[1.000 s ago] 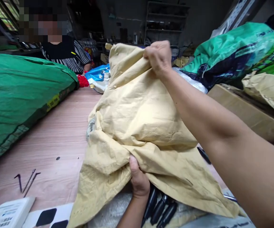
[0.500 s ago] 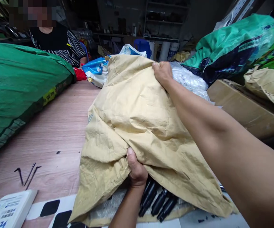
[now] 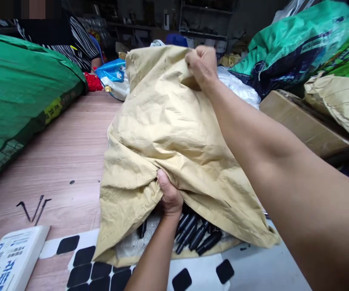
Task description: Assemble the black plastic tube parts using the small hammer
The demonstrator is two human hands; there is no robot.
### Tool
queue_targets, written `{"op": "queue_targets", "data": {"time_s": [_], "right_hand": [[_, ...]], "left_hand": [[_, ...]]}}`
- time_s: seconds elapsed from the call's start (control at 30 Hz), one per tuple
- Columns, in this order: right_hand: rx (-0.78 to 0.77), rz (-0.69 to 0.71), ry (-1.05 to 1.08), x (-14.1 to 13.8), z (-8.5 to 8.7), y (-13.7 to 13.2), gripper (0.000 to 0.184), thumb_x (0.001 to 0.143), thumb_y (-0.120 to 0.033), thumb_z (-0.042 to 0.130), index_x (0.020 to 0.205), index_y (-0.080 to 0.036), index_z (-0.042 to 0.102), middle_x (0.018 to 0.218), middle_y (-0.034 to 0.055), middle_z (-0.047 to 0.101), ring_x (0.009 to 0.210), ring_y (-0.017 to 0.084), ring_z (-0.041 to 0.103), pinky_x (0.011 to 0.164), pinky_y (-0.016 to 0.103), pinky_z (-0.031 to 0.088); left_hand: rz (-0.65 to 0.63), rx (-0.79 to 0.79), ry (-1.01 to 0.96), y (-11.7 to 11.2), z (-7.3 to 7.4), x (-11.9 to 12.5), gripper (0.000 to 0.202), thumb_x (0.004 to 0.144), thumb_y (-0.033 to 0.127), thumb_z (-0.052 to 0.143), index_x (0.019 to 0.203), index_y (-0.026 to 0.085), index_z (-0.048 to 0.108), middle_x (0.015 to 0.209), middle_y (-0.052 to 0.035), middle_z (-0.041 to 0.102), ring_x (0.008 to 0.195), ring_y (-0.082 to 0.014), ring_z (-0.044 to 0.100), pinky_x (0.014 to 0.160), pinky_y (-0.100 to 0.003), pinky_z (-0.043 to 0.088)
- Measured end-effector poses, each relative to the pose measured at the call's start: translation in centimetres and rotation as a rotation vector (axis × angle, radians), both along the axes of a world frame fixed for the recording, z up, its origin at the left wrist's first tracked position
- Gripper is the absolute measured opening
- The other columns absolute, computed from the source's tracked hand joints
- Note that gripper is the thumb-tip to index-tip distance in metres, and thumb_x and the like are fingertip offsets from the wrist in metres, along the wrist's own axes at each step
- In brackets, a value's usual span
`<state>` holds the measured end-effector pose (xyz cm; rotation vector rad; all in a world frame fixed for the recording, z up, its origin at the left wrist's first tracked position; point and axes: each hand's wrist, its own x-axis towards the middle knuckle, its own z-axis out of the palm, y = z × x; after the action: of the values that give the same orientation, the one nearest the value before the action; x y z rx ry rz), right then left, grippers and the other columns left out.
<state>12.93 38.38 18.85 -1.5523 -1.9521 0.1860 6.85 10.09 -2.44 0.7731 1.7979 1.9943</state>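
Observation:
A large tan paper-like sack [image 3: 168, 125] stands tilted over the table, its mouth facing me. My left hand [image 3: 171, 194] grips the lower edge of the mouth, thumb outside and the other fingers hidden inside the folds. At the far top right corner, my right hand [image 3: 203, 62] is closed on a bunch of the same sack. Several black cylindrical parts [image 3: 200, 236] lie at the mouth, below my left wrist, on clear plastic wrap [image 3: 129, 242] inside the sack.
To the left are a big green sack [image 3: 26, 93], three thin black hooked rods [image 3: 35, 210] and a white box [image 3: 11, 258]. Black rounded squares [image 3: 79, 275] lie in front. On the right are a cardboard box [image 3: 301, 121] and a green-and-navy sack [image 3: 301, 48]. A person [image 3: 50, 34] sits across the table.
My right hand has pulled the far end of the sack higher. More black parts now show at the mouth. The view has tipped slightly down.

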Motion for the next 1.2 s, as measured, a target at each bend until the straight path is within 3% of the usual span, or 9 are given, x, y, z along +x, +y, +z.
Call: {"op": "queue_targets", "data": {"time_s": [0.1, 0.13, 0.2, 0.3, 0.37, 0.5, 0.73, 0.9, 1.2], "right_hand": [[0.022, -0.034, -0.074, 3.6, -0.6, -5.7, 0.059, 0.089, -0.046, 0.066, 0.137, -0.015, 0.053, 0.126, 0.0034, 0.063, 0.119, 0.022, 0.055, 0.103, 0.041, 0.048], [0.13, 0.007, -0.091, 4.8, -1.0, -9.5, 0.074, 0.087, -0.048, 0.07, 0.145, -0.011, 0.044, 0.137, 0.0073, 0.058, 0.124, 0.021, 0.052, 0.109, 0.043, 0.043], [0.338, 0.279, -0.055, 6.9, -2.9, -19.1, 0.049, 0.095, -0.035, 0.061, 0.137, -0.012, 0.054, 0.134, 0.0071, 0.06, 0.119, 0.017, 0.057, 0.105, 0.036, 0.048], [0.37, 0.695, 0.064, 9.4, -8.8, -33.1, 0.029, 0.093, -0.015, 0.053, 0.116, -0.025, 0.067, 0.1, 0.0039, 0.069, 0.094, 0.018, 0.066, 0.081, 0.033, 0.058], [0.173, 0.692, -0.122, 10.7, -13.6, -38.3, 0.033, 0.089, -0.017, 0.06, 0.121, -0.022, 0.067, 0.114, 0.0089, 0.069, 0.108, 0.023, 0.065, 0.09, 0.039, 0.057], [0.072, 0.524, -0.399, 12.7, -19.7, -37.1, 0.062, 0.092, -0.05, 0.062, 0.15, -0.032, 0.049, 0.155, 0.0097, 0.048, 0.144, 0.035, 0.041, 0.114, 0.056, 0.04], [0.002, 0.421, -0.397, 12.1, -20.3, -28.5, 0.084, 0.086, -0.07, 0.059, 0.158, -0.034, 0.036, 0.167, 0.0078, 0.029, 0.153, 0.039, 0.023, 0.124, 0.061, 0.017], [-0.047, 0.373, -0.351, 10.7, -19.6, -28.3, 0.084, 0.085, -0.064, 0.064, 0.159, -0.038, 0.033, 0.164, 0.0088, 0.034, 0.148, 0.038, 0.031, 0.122, 0.059, 0.022], [-0.004, 0.385, -0.447, 11.2, -15.6, -34.8, 0.065, 0.087, -0.035, 0.067, 0.149, -0.024, 0.05, 0.125, 0.0168, 0.063, 0.112, 0.032, 0.062, 0.093, 0.044, 0.053]], "left_hand": [[0.012, -0.005, 0.055, 0.3, 0.4, 0.0, 0.056, 0.101, 0.053, 0.044, 0.14, 0.016, 0.06, 0.14, -0.012, 0.065, 0.145, -0.0275, 0.046, 0.125, -0.039, 0.032], [0.019, -0.009, 0.075, 0.3, 0.6, 0.0, 0.055, 0.102, 0.052, 0.043, 0.141, 0.016, 0.059, 0.14, -0.0119, 0.065, 0.145, -0.0271, 0.047, 0.126, -0.039, 0.032], [0.017, -0.017, 0.108, 0.2, 1.1, -0.1, 0.053, 0.103, 0.049, 0.041, 0.141, 0.017, 0.058, 0.139, -0.0119, 0.066, 0.144, -0.0264, 0.048, 0.126, -0.04, 0.032], [-0.04, -0.019, 0.088, -0.2, 1.9, -0.5, 0.051, 0.103, 0.047, 0.041, 0.141, 0.018, 0.057, 0.14, -0.0117, 0.065, 0.144, -0.0258, 0.047, 0.125, -0.04, 0.033], [-0.064, -0.025, 0.003, -0.5, 2.6, -0.7, 0.048, 0.101, 0.047, 0.046, 0.139, 0.02, 0.058, 0.142, -0.0098, 0.063, 0.145, -0.025, 0.046, 0.125, -0.039, 0.033], [-0.184, 0.004, -0.318, -0.1, 5.9, -0.9, 0.042, 0.097, 0.05, 0.05, 0.122, 0.02, 0.067, 0.132, -0.006, 0.069, 0.133, -0.0235, 0.059, 0.115, -0.035, 0.046], [-0.696, -0.074, -0.868, 6.6, 12.4, -2.3, 0.037, 0.095, 0.044, 0.053, 0.108, 0.014, 0.069, 0.093, -0.0073, 0.076, 0.091, -0.0229, 0.075, 0.082, -0.036, 0.063], [-0.723, -0.188, -0.911, 7.7, 12.8, -2.7, 0.041, 0.096, 0.049, 0.055, 0.115, 0.015, 0.067, 0.094, -0.0088, 0.076, 0.087, -0.0224, 0.075, 0.08, -0.037, 0.064], [-0.846, -0.114, -0.764, -0.9, 11.5, -3.5, 0.033, 0.079, 0.02, 0.078, 0.111, 0.017, 0.069, 0.098, -0.0055, 0.077, 0.08, -0.0165, 0.072, 0.074, -0.029, 0.061]]}}
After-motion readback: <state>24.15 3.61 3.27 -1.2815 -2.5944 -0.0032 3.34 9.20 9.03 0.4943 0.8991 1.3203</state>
